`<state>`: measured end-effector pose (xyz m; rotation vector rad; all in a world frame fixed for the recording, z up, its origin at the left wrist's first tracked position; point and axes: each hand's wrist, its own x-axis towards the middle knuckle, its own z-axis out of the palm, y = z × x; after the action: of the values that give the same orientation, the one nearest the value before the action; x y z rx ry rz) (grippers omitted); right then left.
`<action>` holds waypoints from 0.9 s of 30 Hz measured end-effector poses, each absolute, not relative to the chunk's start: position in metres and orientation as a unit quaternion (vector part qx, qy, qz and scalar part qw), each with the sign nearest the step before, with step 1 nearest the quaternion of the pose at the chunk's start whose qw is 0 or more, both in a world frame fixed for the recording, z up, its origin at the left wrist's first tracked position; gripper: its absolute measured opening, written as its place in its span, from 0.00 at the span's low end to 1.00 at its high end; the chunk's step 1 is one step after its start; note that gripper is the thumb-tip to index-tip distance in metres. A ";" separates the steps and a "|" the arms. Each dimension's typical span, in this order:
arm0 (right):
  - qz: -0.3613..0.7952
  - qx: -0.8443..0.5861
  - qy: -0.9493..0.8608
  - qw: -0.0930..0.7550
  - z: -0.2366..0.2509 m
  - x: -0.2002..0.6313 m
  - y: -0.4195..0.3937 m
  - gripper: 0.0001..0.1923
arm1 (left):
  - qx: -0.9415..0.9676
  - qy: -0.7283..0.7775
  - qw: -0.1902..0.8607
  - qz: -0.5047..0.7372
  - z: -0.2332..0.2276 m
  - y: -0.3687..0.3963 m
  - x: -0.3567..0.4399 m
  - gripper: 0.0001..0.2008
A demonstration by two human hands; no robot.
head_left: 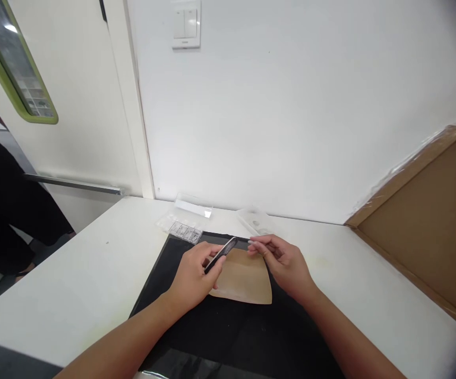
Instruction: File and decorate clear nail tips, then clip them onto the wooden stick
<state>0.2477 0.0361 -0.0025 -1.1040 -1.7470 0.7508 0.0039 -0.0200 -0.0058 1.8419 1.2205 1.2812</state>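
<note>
My left hand is closed around a nail file, a slim dark strip with a pale edge, tilted up toward the right. Between the thumb and fingers of my right hand is a small whitish piece, too small to make out its kind. The file's upper end and the piece are close together but apart. Beneath both hands a tan sheet lies on a black mat; my left hand covers part of the sheet's left side.
A clear compartment box with small pieces stands behind the mat, its clear lid raised. Right of it lies a clear plastic tray. A white wall backs the white table. A cardboard panel leans at right. A person stands at left.
</note>
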 end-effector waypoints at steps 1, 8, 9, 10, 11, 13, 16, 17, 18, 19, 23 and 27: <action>0.321 -0.434 -0.712 0.449 -0.001 0.243 0.032 0.16 | 0.686 0.456 0.301 0.480 -0.006 -0.020 0.004 0.13; 0.303 -0.379 -0.750 0.450 0.001 0.225 0.015 0.11 | 0.670 0.441 0.350 0.484 -0.002 -0.024 0.007 0.16; 0.281 -0.381 -0.757 0.450 0.001 0.224 0.014 0.11 | 0.670 0.438 0.355 0.483 -0.002 -0.024 0.007 0.16; 0.260 -0.385 -0.762 0.450 0.002 0.223 0.012 0.10 | 0.668 0.436 0.361 0.483 -0.003 -0.024 0.007 0.16; 0.244 -0.389 -0.766 0.451 0.002 0.223 0.011 0.09 | 0.665 0.436 0.367 0.482 -0.004 -0.024 0.007 0.16; 0.226 -0.395 -0.765 0.455 0.001 0.221 0.009 0.08 | 0.657 0.440 0.381 0.480 -0.005 -0.024 0.007 0.17; 0.219 -0.399 -0.761 0.463 -0.002 0.220 0.008 0.08 | 0.645 0.451 0.397 0.472 -0.007 -0.025 0.008 0.18; 0.215 -0.401 -0.761 0.462 -0.003 0.219 0.008 0.08 | 0.643 0.452 0.402 0.470 -0.008 -0.025 0.008 0.18; 0.209 -0.403 -0.763 0.459 -0.004 0.219 0.008 0.09 | 0.642 0.453 0.405 0.468 -0.008 -0.025 0.008 0.18; 0.204 -0.405 -0.766 0.456 -0.005 0.218 0.008 0.09 | 0.641 0.452 0.408 0.468 -0.008 -0.025 0.008 0.18; 0.195 -0.415 -0.772 0.440 -0.007 0.218 0.009 0.09 | 0.640 0.451 0.411 0.467 -0.007 -0.025 0.008 0.18; 0.185 -0.419 -0.777 0.432 -0.009 0.220 0.009 0.09 | 0.638 0.458 0.409 0.464 -0.008 -0.025 0.009 0.19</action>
<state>0.2196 0.0094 -0.0085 -1.0451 -1.9374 0.4618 0.0089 -0.0253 -0.0081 1.6082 1.1540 1.1700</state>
